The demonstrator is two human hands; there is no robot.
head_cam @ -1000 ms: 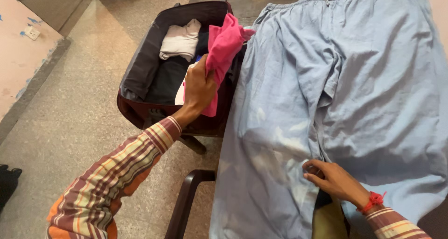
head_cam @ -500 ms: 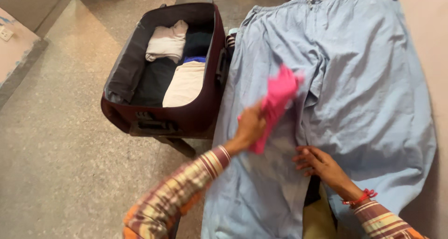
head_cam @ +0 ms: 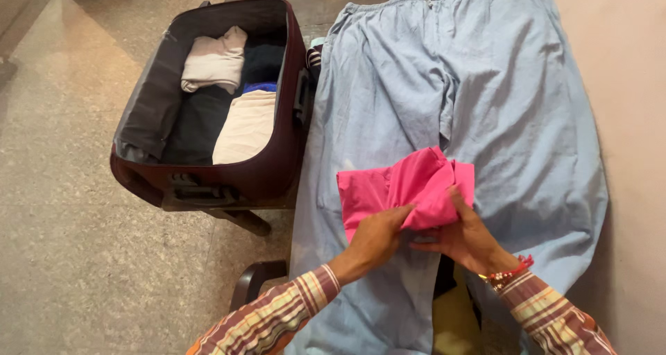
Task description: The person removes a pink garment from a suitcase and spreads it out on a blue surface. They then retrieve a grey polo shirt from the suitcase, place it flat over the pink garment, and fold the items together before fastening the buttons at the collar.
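A folded pink cloth (head_cam: 409, 185) lies on top of wide light-blue trousers (head_cam: 472, 84) spread out flat. My left hand (head_cam: 374, 240) grips the pink cloth's near edge from the left. My right hand (head_cam: 465, 234) holds the same cloth from the right, with a red thread band on its wrist. Both sleeves are striped in red, yellow and brown.
An open dark maroon suitcase (head_cam: 277, 178) stands to the left on the stone floor, holding a white rolled garment (head_cam: 215, 60), a cream folded garment (head_cam: 243, 126) and dark clothes. A dark chair arm (head_cam: 253, 279) shows below the trousers. A plain wall runs along the right.
My left hand carried the pink cloth from the suitcase over to the blue trousers. My right hand came up from the trousers and took hold of it too.
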